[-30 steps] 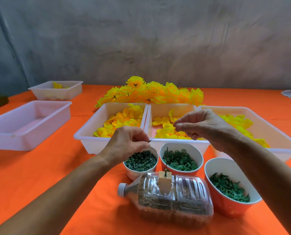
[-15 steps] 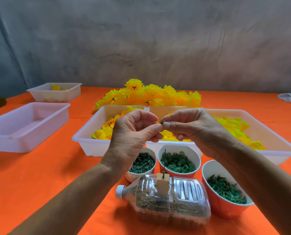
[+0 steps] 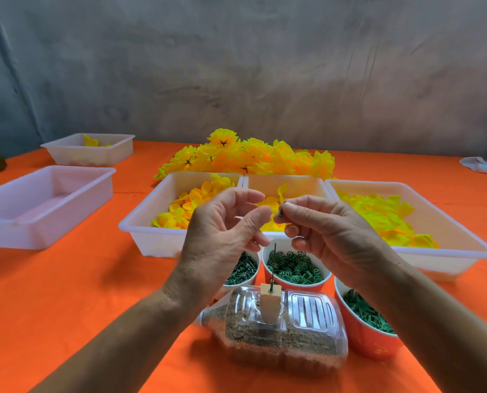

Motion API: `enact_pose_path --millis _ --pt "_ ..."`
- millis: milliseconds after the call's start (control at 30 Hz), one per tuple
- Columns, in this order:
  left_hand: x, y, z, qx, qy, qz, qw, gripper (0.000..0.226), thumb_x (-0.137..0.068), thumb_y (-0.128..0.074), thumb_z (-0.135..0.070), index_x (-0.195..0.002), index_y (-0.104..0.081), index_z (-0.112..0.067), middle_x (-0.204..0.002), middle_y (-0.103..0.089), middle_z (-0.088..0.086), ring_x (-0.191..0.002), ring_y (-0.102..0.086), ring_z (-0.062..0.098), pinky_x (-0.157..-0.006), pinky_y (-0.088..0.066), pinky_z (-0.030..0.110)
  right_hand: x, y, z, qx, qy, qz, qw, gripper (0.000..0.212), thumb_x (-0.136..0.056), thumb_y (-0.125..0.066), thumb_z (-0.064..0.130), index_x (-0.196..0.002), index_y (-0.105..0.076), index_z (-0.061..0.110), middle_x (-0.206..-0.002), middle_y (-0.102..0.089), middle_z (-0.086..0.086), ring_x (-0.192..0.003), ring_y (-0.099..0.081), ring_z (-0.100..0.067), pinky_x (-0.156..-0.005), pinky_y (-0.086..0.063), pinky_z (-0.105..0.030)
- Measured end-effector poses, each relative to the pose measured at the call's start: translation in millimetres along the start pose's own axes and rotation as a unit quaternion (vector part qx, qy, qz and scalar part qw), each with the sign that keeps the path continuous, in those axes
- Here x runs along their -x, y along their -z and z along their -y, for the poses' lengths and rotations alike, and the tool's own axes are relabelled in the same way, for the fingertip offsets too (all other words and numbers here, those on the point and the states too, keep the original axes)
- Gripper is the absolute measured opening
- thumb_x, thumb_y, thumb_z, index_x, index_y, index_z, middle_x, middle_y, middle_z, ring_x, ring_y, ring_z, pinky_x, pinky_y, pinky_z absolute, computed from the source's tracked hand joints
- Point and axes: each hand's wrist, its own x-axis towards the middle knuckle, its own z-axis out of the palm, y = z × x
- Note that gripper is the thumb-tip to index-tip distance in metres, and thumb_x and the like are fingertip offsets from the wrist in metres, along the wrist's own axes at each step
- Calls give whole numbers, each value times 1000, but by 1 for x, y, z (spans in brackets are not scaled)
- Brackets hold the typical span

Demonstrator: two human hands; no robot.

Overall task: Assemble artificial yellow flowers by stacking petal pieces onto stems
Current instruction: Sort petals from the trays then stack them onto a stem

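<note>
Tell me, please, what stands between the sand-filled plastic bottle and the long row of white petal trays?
In the head view, three round cups of green plastic parts stand between the bottle and the trays.

A small dark green stem piece (image 3: 280, 212) sits pinched at the right hand's (image 3: 330, 236) fingertips, above the trays. Loose yellow petals (image 3: 189, 204) fill the white trays behind, and finished yellow flowers (image 3: 245, 157) lie heaped beyond them.
</note>
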Motion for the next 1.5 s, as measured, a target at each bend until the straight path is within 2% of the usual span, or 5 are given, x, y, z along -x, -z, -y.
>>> enact_pose_path --millis 333,500,667,1100,1500 --pt "25 -8 21 -87 35 -49 994 10 -70 -79 -19 -76 -71 -22 -63 -65 8 -56 -53 14 -55 -46 30 8 -5 -12 -95 -79 -68 990 20 -61 -70 16 -78 -66 6 -70 -70 -9 -50 -60 -8 -40 -44 -16" --pt "26 -14 18 -55 44 -51 996 34 -55 -73 -46 -71 -72 -17 -67 -69 10 -56 -54 9 -52 -46 20 10 -6 -19 -69 -68 -43 994 11 -63 -72 20 -70 -71 12 -71 -69 -4 -54 -59 -6 -44 -44 -15" --pt "25 -15 19 -21 69 -50 996 6 -72 -76 -13 -70 -71 -15 -59 -66 -1 -48 -51 3 -47 -42 15 13 -6 -23 -43 -58 -39 997 8 -64 -73 22 -68 -72 15 -67 -64 -3 -57 -57 -6 -45 -43 -14" --pt "26 -15 23 -15 76 -55 995 6 -71 -77 -17 -72 -73 -13 -64 -69 3 -48 -52 2 -47 -42 16 12 -7 -28 -26 -33 -31 999 13 -61 -74 26 -68 -72 15 -69 -64 -6 -60 -58 -8 -51 -48 -17" --pt "25 -16 21 -33 73 -60 995 11 -73 -76 -21 -76 -72 -11 -62 -67 1 -48 -52 2 -48 -43 16 14 -9 -23 239 185 -16 953 5 -81 -66 11 -78 -65 13 -60 -64 4 -57 -57 -4 -55 -46 -18"
